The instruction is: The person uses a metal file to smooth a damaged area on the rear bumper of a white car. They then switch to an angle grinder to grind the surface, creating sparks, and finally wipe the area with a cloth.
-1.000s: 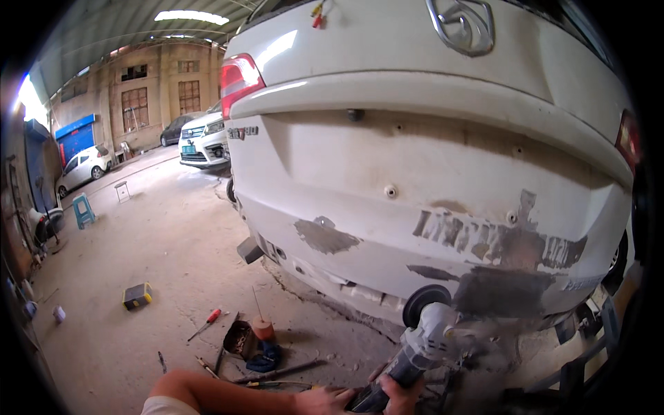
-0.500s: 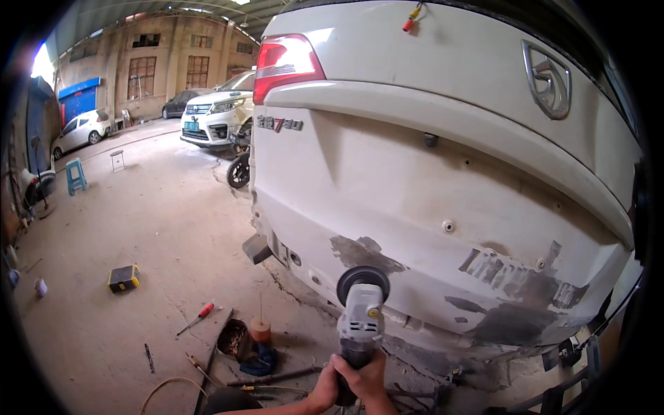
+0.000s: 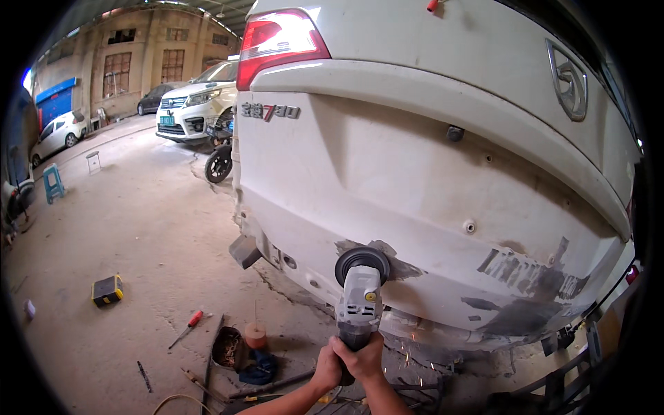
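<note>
Both of my hands grip the dark handle of a grey-and-black angle grinder (image 3: pixel 360 297). My left hand (image 3: pixel 328 368) and my right hand (image 3: pixel 364 358) are wrapped round it together, thumbs toward the tool's body. The round black disc (image 3: pixel 362 265) lies against the lower rear panel of a white car (image 3: pixel 408 187), over the left bare grey patch (image 3: pixel 404 270). Orange sparks (image 3: pixel 415 356) fall below the panel, right of the grinder. A wider grey sanded area (image 3: pixel 519 319) shows farther right on the panel.
On the floor at left are a red-handled screwdriver (image 3: pixel 187 328), a black-and-yellow box (image 3: pixel 107 290), an open container (image 3: pixel 227 347) and an orange-brown pot (image 3: pixel 256 335). A dark metal frame (image 3: pixel 553 387) stands at lower right. A motorcycle wheel (image 3: pixel 218 164) and parked cars are behind.
The grinder disc now sits more over the grey patch, covering its middle. Sparks have appeared beneath the panel. The view has shifted, with the car nearer and floor objects slightly left.
</note>
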{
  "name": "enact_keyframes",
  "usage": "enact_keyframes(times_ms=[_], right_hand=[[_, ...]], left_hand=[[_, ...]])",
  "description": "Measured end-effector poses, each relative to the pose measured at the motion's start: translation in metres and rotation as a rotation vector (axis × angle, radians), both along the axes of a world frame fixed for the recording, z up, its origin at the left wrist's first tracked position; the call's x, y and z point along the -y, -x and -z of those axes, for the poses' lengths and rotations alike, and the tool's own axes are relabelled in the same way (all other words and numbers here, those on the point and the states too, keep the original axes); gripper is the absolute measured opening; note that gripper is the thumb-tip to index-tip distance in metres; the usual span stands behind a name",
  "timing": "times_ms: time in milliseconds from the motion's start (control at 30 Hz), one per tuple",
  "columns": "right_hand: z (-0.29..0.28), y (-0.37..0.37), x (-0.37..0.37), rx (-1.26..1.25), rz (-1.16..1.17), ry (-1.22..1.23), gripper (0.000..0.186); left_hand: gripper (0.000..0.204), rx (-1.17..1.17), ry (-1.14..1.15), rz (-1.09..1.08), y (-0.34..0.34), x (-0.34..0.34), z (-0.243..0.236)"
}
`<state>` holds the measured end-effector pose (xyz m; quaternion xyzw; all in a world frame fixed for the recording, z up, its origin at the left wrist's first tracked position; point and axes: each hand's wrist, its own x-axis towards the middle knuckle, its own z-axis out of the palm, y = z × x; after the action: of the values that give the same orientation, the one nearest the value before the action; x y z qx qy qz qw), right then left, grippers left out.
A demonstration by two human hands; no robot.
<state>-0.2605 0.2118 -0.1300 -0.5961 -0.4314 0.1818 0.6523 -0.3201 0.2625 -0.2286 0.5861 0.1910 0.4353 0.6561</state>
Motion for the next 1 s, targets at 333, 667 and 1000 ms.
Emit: enact_keyframes(times_ms=[333,667,1000], right_hand=[[0.008,0.000,-0.012,-0.054,-0.024,-0.058,0.038],[-0.008,0.012,-0.012,-0.101,-0.050,-0.059,0.035],[-0.041,0.032,-0.014,-0.219,-0.050,-0.143,0.022]], left_hand=[[0.044,-0.051,-0.130,-0.031,0.010,-0.009,-0.019],[0.048,-0.117,-0.094,-0.047,0.020,-0.011,-0.027],[0.048,-0.211,-0.038,0.168,0.073,-0.008,-0.086]])
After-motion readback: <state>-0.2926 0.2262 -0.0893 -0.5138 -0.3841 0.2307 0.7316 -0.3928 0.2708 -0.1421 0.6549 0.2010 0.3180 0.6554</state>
